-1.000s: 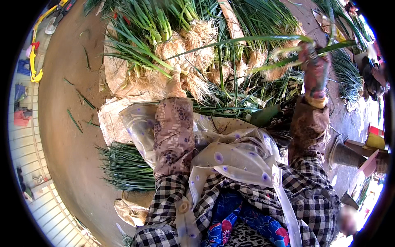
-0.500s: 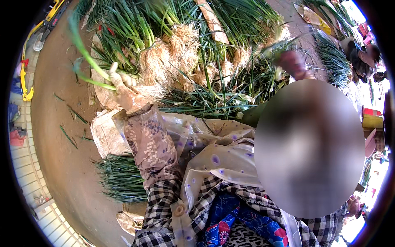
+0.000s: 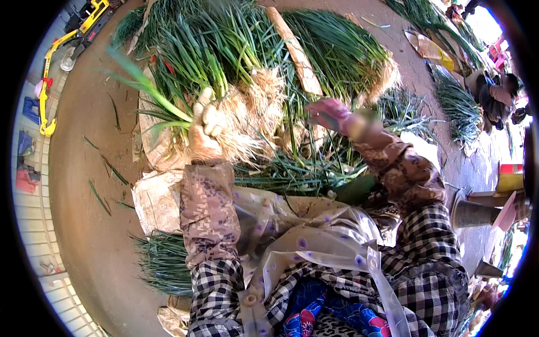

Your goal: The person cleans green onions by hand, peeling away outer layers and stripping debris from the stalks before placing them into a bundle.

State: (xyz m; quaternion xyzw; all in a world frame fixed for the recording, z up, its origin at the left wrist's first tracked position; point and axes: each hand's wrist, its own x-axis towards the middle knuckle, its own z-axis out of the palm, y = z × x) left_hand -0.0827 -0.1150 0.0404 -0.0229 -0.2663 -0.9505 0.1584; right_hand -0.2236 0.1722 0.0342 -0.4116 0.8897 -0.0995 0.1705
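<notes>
My left hand (image 3: pixel 205 121), in a pale, soiled glove, is closed round a green onion (image 3: pixel 165 104). Its green leaves stick out to the left, smeared by motion, and stringy roots hang on the right of the fist. Just beyond lies a big heap of green onions (image 3: pixel 193 62) with bushy, straw-coloured roots (image 3: pixel 266 92). To the right, my right hand (image 3: pixel 328 115), in a pinkish-purple glove, hovers over the heap's near side. Its fingers reach leftward, and nothing shows in them. A blurred patch covers part of that wrist.
A wooden strip (image 3: pixel 295 50) lies across the heap. Trimmed leaves (image 3: pixel 286 177) lie before my clear spotted apron (image 3: pixel 314 210). Another green onion bundle (image 3: pixel 163 264) rests at lower left, near a paper sack (image 3: pixel 157 199). Further bundles (image 3: pixel 455 101) and a person (image 3: pixel 497 98) are at right.
My right hand has swung leftward and down from the upper right, toward my left hand. My left hand still grips the green onion and appears further right in the picture as the view shifts.
</notes>
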